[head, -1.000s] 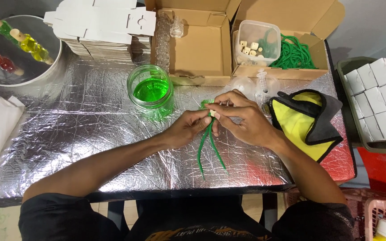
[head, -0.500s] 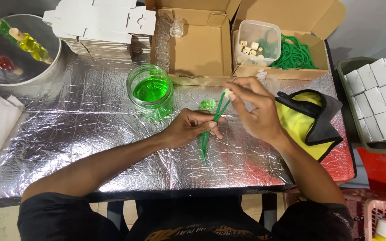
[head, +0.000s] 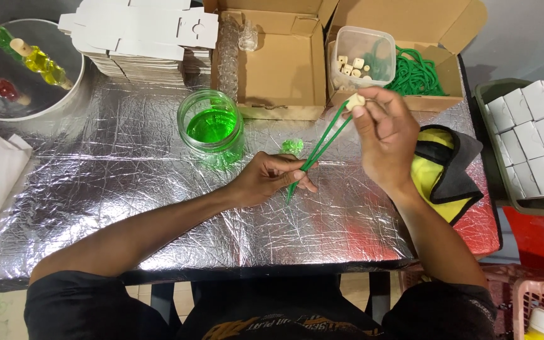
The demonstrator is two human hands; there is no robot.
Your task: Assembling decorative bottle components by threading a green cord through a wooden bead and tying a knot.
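The right hand (head: 388, 129) has risen further from the foil-covered counter (head: 96, 208), drawing the doubled green cord (head: 322, 141) taut; its fingers pinch a small pale wooden bead (head: 355, 101). The left hand (head: 272, 179), fingers clamped on the cord's lower end, stays low. Open brown cardboard boxes (head: 272, 63) stand behind.

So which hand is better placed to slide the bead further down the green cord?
Probably the right hand: it pinches the pale bead at the raised end of the green cord, while the left hand pins the lower part.
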